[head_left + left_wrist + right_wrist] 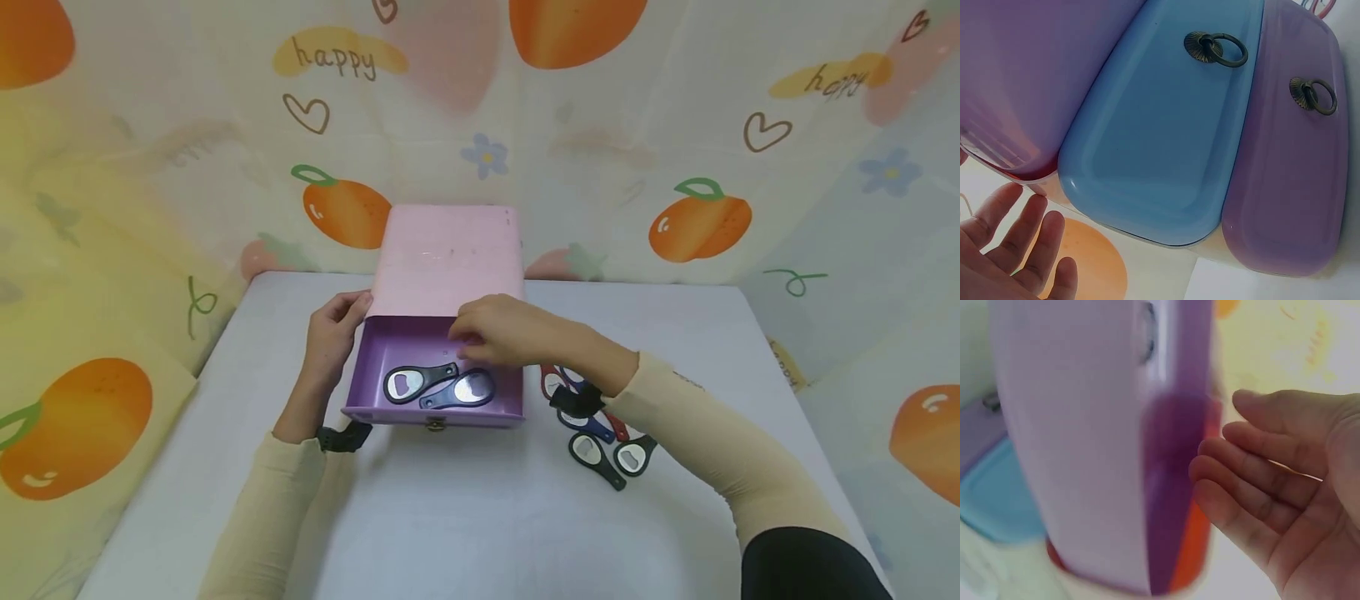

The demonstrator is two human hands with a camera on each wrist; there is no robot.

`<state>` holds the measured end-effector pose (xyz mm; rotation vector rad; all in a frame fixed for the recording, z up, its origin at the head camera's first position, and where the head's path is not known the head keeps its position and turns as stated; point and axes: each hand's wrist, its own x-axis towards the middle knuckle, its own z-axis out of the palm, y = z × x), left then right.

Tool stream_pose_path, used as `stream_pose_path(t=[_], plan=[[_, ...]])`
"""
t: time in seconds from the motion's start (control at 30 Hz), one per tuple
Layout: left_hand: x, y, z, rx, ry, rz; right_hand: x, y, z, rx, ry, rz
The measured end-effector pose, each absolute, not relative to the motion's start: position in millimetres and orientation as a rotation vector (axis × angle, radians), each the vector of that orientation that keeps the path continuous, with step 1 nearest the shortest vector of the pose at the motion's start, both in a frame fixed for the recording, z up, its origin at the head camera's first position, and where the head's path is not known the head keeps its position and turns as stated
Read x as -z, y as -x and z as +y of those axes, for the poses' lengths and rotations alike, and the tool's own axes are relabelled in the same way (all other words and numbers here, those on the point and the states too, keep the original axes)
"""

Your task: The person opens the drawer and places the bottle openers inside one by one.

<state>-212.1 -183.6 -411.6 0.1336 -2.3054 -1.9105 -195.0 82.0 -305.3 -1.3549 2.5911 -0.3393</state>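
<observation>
A small pink-topped drawer cabinet (pixel 450 258) stands on the white table with its purple top drawer (pixel 405 333) pulled out. Inside that drawer lie two bottle openers, a black one (pixel 405 383) and a dark blue-grey one (pixel 474 388). My left hand (pixel 330 337) rests at the cabinet's left side, its fingers (pixel 1038 250) extended in the left wrist view. Over the right part of the drawer is my right hand (pixel 502 329), bent at the fingers; the right wrist view shows nothing held in it.
Several bottle openers lie on the table to the right of the drawer, among them a black one (pixel 596 458) and a blue one (pixel 592 427), partly hidden by my right wrist. Below the top drawer are a blue drawer (pixel 1147 137) and a purple drawer (pixel 1285 175), both closed, with ring pulls.
</observation>
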Motion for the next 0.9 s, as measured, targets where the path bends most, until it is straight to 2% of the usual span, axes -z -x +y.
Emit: stream_pose_path(t=[0.5, 0.9], plan=[[411, 213, -186, 1.904, -0.134, -2.318, 297, 195, 168, 0.619, 1.149, 2.740], [413, 215, -185, 1.897, -0.135, -2.318, 335, 180, 253, 0.817, 0.592, 2.872]])
